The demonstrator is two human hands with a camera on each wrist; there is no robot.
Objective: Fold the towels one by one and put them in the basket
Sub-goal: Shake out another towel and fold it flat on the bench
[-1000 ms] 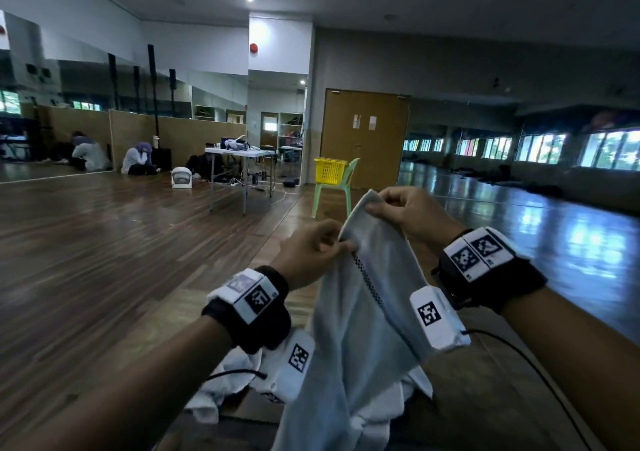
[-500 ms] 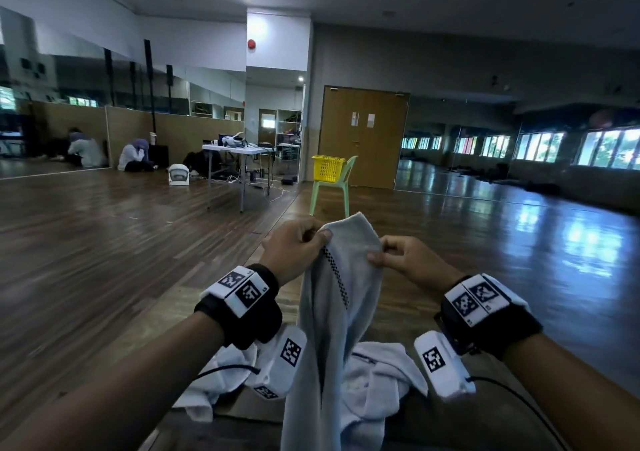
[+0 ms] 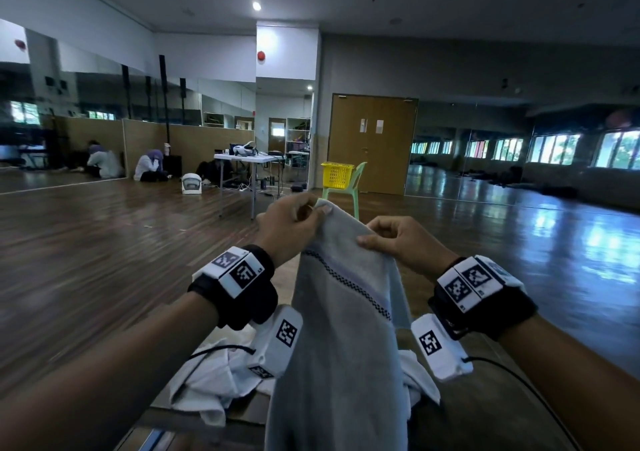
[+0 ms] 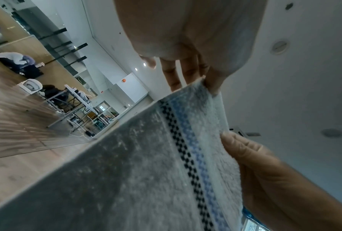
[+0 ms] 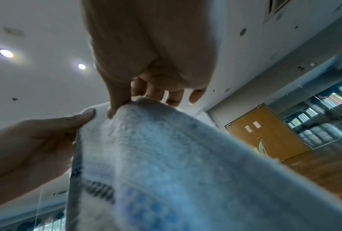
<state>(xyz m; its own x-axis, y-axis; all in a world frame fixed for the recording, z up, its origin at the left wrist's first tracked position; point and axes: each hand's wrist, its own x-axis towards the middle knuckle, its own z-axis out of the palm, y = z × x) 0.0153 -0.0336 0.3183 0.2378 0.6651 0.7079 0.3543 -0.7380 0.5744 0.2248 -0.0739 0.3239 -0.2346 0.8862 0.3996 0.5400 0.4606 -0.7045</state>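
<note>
I can read no words or numbers anywhere. The square black-and-white coded markers (image 3: 242, 272) on my wrist bands carry patterns only, and the two white sheets (image 3: 371, 126) on the brown door (image 3: 372, 160) are too small to make out.

Left hand (image 3: 289, 229), right hand (image 3: 403, 243) raised, pinching.

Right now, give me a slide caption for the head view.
Both hands, left hand and right hand, pinch the top edge of a hanging grey towel.
</note>
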